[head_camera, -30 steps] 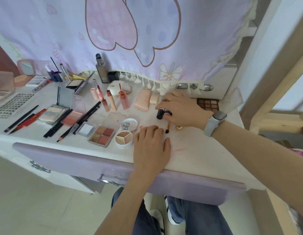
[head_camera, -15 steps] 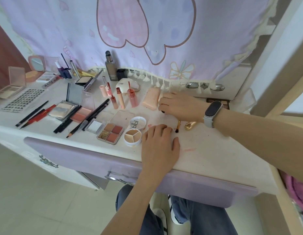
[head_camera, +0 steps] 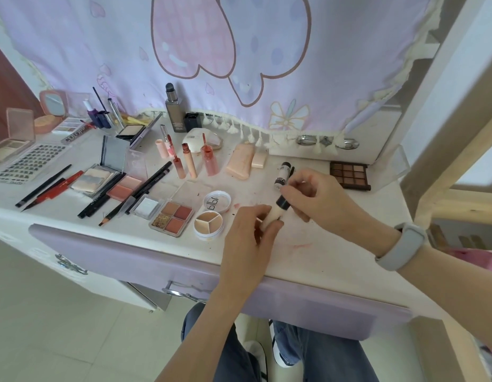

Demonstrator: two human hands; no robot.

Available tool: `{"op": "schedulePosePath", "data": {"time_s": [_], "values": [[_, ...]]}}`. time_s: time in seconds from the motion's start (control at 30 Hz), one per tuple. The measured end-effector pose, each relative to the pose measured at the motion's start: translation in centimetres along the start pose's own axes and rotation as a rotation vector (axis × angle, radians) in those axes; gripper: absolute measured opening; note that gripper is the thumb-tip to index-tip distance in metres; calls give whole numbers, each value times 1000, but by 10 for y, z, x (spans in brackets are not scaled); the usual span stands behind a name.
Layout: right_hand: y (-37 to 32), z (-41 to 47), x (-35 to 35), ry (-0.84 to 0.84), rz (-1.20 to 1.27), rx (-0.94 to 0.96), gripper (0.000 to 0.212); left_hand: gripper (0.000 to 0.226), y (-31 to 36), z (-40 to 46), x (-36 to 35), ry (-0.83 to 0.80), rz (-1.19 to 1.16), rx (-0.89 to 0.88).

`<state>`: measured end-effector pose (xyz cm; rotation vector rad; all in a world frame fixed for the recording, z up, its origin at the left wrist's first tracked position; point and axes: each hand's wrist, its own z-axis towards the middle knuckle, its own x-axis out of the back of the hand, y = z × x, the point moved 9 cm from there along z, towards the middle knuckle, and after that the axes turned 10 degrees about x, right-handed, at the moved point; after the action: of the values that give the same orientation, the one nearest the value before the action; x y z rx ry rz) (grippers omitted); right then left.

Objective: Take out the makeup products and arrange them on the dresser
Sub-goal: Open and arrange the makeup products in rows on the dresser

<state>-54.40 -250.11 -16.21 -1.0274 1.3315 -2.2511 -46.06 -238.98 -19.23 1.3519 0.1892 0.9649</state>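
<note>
In the head view, both hands meet over the dresser (head_camera: 335, 260) near its front edge, and between them is a small tube (head_camera: 278, 209). The left hand (head_camera: 249, 230) pinches its pale lower end; the right hand (head_camera: 313, 199) pinches the black cap end and also grips a second stick (head_camera: 283, 172). The tube's long axis runs from lower left to upper right, so I think the next move is a pull or twist along this line.
</note>
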Motion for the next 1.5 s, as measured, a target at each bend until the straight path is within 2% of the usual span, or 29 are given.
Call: {"op": "schedulePosePath", "data": {"time_s": [0.07, 0.2, 0.33, 0.4, 0.47, 0.57, 0.6, 0.67, 0.73, 0.77, 0.8, 0.83, 0.9, 0.93, 0.97, 1.0, 1.07, 1.1, 1.17, 1.27, 1.37, 1.5], "values": [[5, -2, -1, -34, 17, -32, 16, 17, 4, -2, 1, 4, 30, -48], [-2, -5, -7, -174, 11, 65, 8, 28, 12, -2, -1, -8, 69, -100], [-14, -11, -9, -312, -99, 182, 25, 36, 9, -1, 0, -26, 54, -66], [-17, -12, -8, -340, -152, 210, 25, 35, 8, 0, 1, -31, 43, -55], [-16, -12, -9, -320, -148, 149, 3, 34, 9, 0, -1, -39, 62, -64], [-3, -8, -9, -239, -280, 49, 35, 33, 10, -1, -5, -50, 107, -82], [-5, -6, -8, -212, -360, 84, 34, 33, 10, -1, -5, -44, 113, -81], [-14, -7, -11, -236, -327, 188, 17, 33, 10, 0, -1, -10, 112, -74], [-21, -11, -15, -323, -178, 261, 44, 29, 10, 1, 3, 21, 112, -67], [-22, -11, -15, -335, -154, 244, 47, 27, 10, 1, 2, 16, 122, -71], [-19, -10, -15, -327, -177, 212, 39, 26, 11, 0, -1, -3, 137, -78], [-15, -7, -13, -312, -245, 169, 29, 25, 11, -1, -4, -25, 152, -84], [-10, -2, -7, -280, -529, 128, 37, 25, 11, -2, -7, -54, 165, -84], [-11, -1, -7, -274, -569, 160, 33, 24, 11, -2, -7, -58, 163, -82], [-14, -2, -10, -283, -499, 198, 25, 24, 12, -2, -7, -54, 159, -83], [-18, -5, -14, -317, -389, 235, 27, 24, 12, -1, -5, -47, 155, -87], [-24, -9, -17, -380, -235, 258, 48, 24, 13, -1, -5, -37, 159, -94], [-24, -7, -16, -386, -270, 261, 50, 24, 13, -1, -6, -38, 165, -96], [-20, -4, -13, -417, -456, 261, 40, 24, 12, -2, -7, -45, 165, -99], [-11, -4, -14, -542, -641, 228, 33, 23, 11, -2, -8, -45, 170, -106], [-18, 2, -1, -483, -711, 277, 34, 23, 10, -1, -4, -10, 149, -94], [-24, 18, 30, -324, -670, 258, 31, 18, -2, 7, 5, 15, 9, 49]]}}
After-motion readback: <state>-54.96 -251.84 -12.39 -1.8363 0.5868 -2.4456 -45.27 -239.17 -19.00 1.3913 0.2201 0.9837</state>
